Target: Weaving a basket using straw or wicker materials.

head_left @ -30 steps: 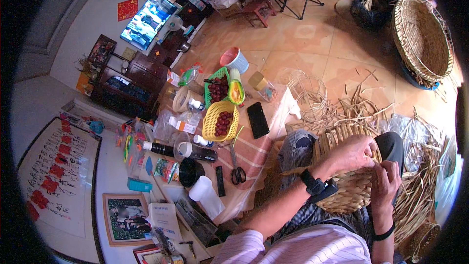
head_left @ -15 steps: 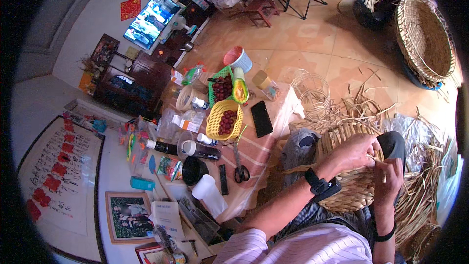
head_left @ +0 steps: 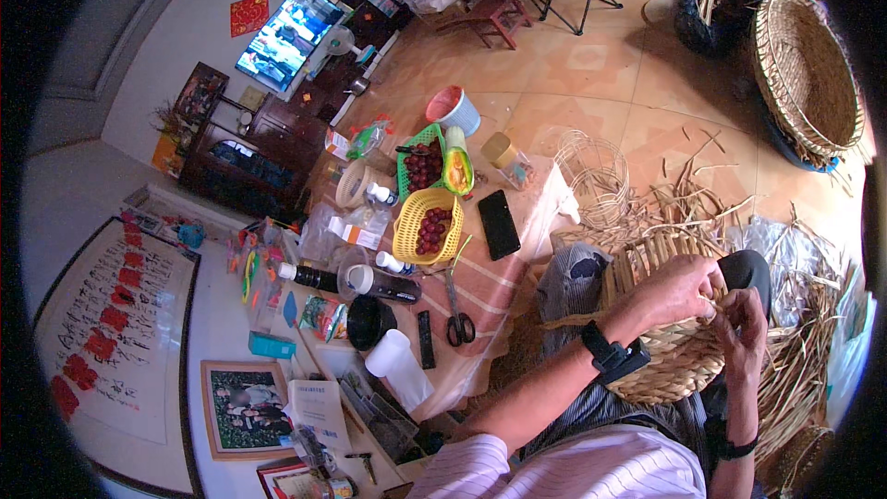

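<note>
A partly woven basket (head_left: pixel 679 365) of dried straw rests on my lap, its upper side showing wide upright strips. My left hand (head_left: pixel 679 294) reaches across it, thumb and fingers pinched at the rim on a straw strand. Close beside it, my right hand (head_left: pixel 742 323) has its fingertips pressed together at the same spot, nearly touching the left fingers. The strand between the hands is mostly hidden by the fingers. A long loose strand (head_left: pixel 575 320) sticks out from the basket's left side, passing under my left wrist.
Loose straw (head_left: pixel 804 360) lies heaped at my right and on the floor ahead, near a wire frame (head_left: pixel 591 171). On the left table are scissors (head_left: pixel 453 300), a phone (head_left: pixel 499 225) and fruit baskets (head_left: pixel 407 236). A large woven basket (head_left: pixel 767 65) stands far right, near another person.
My right hand has turned and its fingers have shifted from a tight fist to a fingertip pinch. My left hand stays at the rim. The person at the far right has moved a hand.
</note>
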Demonstrator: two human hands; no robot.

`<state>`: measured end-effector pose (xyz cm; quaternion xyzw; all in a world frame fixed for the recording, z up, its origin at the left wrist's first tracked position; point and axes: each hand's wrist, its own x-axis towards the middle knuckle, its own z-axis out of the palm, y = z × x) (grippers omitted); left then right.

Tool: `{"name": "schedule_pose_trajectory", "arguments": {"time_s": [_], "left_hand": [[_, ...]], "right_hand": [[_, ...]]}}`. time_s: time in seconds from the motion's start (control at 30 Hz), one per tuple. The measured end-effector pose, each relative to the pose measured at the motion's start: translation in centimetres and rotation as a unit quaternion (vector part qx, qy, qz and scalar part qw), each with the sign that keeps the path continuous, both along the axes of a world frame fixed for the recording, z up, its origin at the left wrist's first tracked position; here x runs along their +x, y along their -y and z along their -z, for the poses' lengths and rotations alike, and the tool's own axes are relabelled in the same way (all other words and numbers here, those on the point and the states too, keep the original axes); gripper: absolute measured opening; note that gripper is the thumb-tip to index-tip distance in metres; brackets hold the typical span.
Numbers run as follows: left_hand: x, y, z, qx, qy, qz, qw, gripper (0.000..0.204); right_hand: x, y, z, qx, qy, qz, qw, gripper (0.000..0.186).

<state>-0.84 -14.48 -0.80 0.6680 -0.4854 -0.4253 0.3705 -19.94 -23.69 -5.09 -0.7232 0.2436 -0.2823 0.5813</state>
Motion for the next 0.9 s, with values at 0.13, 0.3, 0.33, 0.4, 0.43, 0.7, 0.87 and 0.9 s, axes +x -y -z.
{"name": "schedule_pose_trajectory", "arguments": {"time_s": [0.13,0.3,0.33,0.4,0.43,0.7,0.87,0.9], "left_hand": [[0.0,-0.1,0.0,-0.011,0.007,0.003,1.0,0.037],[-0.2,0.0,-0.1,-0.002,0.014,-0.003,1.0,0.037],[-0.2,0.0,-0.1,-0.007,0.031,-0.007,0.999,0.037],[-0.4,0.0,-0.1,0.001,0.029,-0.012,1.0,0.037],[-0.4,0.0,-0.1,-0.001,0.041,-0.011,0.999,0.037],[-0.8,0.4,0.7,-0.011,0.07,-0.022,0.997,0.033],[-0.7,0.2,0.8,-0.023,0.085,-0.02,0.996,0.03],[-0.6,0.2,0.7,-0.028,0.081,-0.022,0.996,0.029]], "right_hand": [[0.3,0.8,-1.2,0.213,0.006,-0.06,0.975,0.023],[0.2,1.8,-1.3,0.252,-0.028,-0.103,0.962,0.021],[0.3,1.9,-1.0,0.254,-0.029,-0.104,0.961,0.02],[0.4,2.1,-0.2,0.256,-0.03,-0.103,0.961,0.019],[0.5,2.1,0.2,0.238,-0.037,-0.097,0.966,0.022],[0.9,-0.4,0.3,-0.138,-0.056,0.016,0.989,0.017],[0.5,0.8,-1.6,-0.029,-0.038,-0.053,0.997,0.022],[0.2,1.1,-1.8,0.05,-0.055,-0.098,0.992,0.027]]}}
